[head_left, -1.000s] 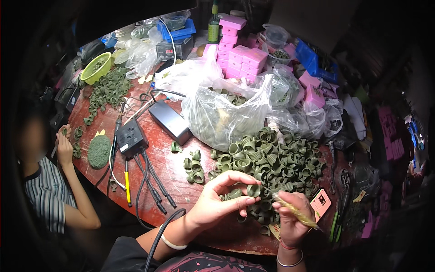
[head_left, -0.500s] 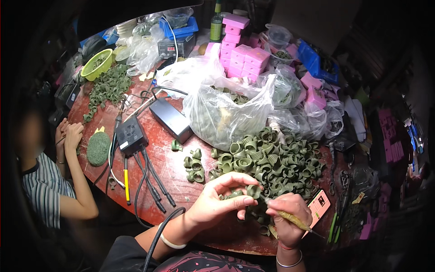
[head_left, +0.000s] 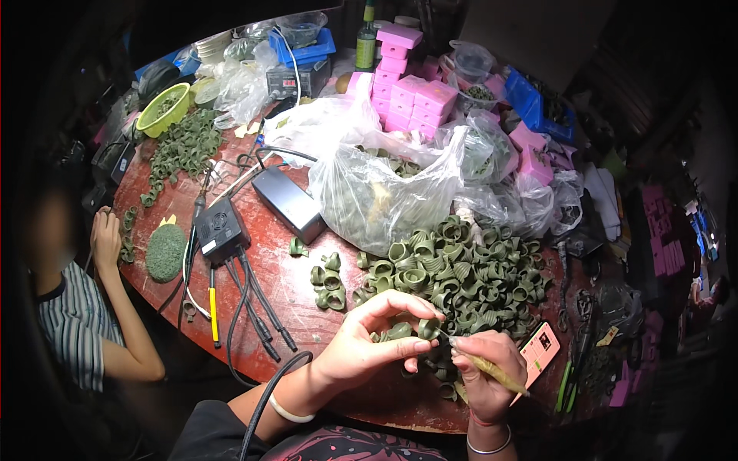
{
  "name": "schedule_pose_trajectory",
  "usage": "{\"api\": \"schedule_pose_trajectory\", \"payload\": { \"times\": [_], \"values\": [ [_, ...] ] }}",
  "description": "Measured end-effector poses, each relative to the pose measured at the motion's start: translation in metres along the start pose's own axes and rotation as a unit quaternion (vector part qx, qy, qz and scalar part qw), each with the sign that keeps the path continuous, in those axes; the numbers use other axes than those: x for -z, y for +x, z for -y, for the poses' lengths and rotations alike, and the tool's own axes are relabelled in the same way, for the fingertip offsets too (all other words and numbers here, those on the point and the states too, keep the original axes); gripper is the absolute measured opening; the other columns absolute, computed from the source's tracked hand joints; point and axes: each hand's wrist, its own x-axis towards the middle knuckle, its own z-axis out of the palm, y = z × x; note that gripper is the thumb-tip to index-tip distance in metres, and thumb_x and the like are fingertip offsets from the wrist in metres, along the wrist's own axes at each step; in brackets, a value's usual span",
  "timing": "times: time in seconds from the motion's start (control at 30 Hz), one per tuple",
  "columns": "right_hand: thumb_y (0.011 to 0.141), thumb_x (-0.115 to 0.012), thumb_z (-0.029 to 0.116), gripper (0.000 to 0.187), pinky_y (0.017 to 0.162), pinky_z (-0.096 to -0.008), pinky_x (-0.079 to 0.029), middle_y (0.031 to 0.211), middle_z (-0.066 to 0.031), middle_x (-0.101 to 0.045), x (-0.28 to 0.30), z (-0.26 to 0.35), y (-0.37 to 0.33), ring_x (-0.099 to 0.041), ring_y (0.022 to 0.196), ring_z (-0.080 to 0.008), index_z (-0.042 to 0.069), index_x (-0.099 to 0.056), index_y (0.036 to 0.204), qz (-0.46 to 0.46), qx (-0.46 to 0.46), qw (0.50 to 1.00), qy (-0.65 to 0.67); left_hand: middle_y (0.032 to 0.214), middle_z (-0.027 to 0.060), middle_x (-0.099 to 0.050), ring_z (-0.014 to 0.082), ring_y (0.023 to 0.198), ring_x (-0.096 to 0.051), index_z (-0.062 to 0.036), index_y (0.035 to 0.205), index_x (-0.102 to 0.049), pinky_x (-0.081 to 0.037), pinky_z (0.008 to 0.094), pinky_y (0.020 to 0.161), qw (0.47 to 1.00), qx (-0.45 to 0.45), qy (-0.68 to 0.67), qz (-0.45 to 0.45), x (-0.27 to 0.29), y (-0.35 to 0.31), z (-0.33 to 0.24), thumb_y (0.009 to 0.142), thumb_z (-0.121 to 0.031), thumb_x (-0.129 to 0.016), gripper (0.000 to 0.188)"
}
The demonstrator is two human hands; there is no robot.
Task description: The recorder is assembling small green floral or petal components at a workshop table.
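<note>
My left hand [head_left: 377, 338] pinches a dark green wax-like ring [head_left: 428, 328] between thumb and fingers, with more green pieces [head_left: 394, 332] tucked in the palm. In my right hand [head_left: 489, 369] is a slim tool with a yellowish handle [head_left: 498, 375], held like a pen. Its thin metal tip points left, close against the ring; whether it touches cannot be made out. Just beyond both hands spreads a heap of similar green rings [head_left: 461, 276]. A small cluster of rings [head_left: 329, 283] lies apart, to the left of the heap.
A clear plastic bag of rings [head_left: 384, 192] stands behind the heap, near pink boxes [head_left: 415, 104]. Black adapters [head_left: 288, 203] and cables lie left of centre. A pink card [head_left: 536, 349] is by my right hand. At left, a co-worker's hand [head_left: 106, 238] is near more rings [head_left: 184, 146].
My right hand has turned the tool slightly, and its thin tip now shows beside the ring. The ring has tilted a little. The co-worker's hands have shifted left.
</note>
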Motion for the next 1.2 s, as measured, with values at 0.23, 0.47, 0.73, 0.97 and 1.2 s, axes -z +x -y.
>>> {"api": "schedule_pose_trajectory", "payload": {
  "times": [0.23, 0.47, 0.73, 0.97, 1.2],
  "values": [
    [0.087, -0.072, 0.013, 0.019, 0.063, -0.0234, -0.050, 0.084, -0.0101, -0.067, 0.000, -0.008, -0.009, -0.063, 0.070, -0.0132, -0.003, -0.068, 0.095, -0.052, -0.170, 0.958, 0.227, 0.122, 0.0133, -0.056, 0.0148, 0.091, -0.062, -0.0006, 0.118, -0.054, -0.055, 0.0256, 0.069, 1.000, 0.012, -0.001, -0.004, -0.001, 0.000, 0.000, 0.087, 0.007, -0.064, 0.033],
    [0.081, -0.074, 0.006, 0.015, 0.064, -0.0259, -0.051, 0.084, -0.0105, -0.066, -0.001, -0.010, -0.003, -0.064, 0.071, -0.0167, -0.002, -0.069, 0.093, -0.017, -0.081, 0.989, 0.125, 0.120, 0.0139, -0.060, 0.0159, 0.086, -0.065, 0.0002, 0.120, -0.054, -0.054, 0.0243, 0.068, 0.998, 0.047, -0.037, -0.010, 0.003, -0.001, 0.001, 0.089, 0.003, -0.063, 0.033],
    [0.077, -0.076, -0.001, 0.018, 0.067, -0.0277, -0.052, 0.085, -0.0086, -0.065, -0.003, -0.004, -0.001, -0.064, 0.074, -0.0190, 0.000, -0.069, 0.094, -0.027, -0.039, 0.998, 0.048, 0.119, 0.0141, -0.061, 0.0193, 0.098, -0.064, 0.0006, 0.125, -0.053, -0.055, 0.0246, 0.067, 0.991, 0.093, -0.099, 0.005, 0.006, -0.001, -0.001, 0.092, -0.005, -0.063, 0.036],
    [0.077, -0.076, -0.001, 0.019, 0.067, -0.0274, -0.052, 0.084, -0.0087, -0.066, 0.000, -0.006, -0.004, -0.064, 0.074, -0.0187, 0.000, -0.070, 0.094, -0.016, -0.014, 0.996, 0.082, 0.118, 0.0172, -0.059, 0.0190, 0.097, -0.064, 0.0016, 0.121, -0.054, -0.055, 0.0213, 0.062, 0.987, 0.098, -0.127, -0.007, -0.003, 0.001, -0.004, 0.091, -0.007, -0.063, 0.033],
    [0.077, -0.076, 0.001, 0.017, 0.066, -0.0269, -0.052, 0.085, -0.0102, -0.067, 0.001, -0.013, -0.009, -0.064, 0.074, -0.0183, -0.001, -0.069, 0.093, -0.036, -0.061, 0.987, 0.144, 0.120, 0.0156, -0.058, 0.0187, 0.099, -0.063, 0.0014, 0.124, -0.053, -0.054, 0.0203, 0.061, 0.985, 0.124, -0.122, -0.009, -0.003, 0.000, -0.006, 0.092, -0.010, -0.063, 0.036]
  ]
}}
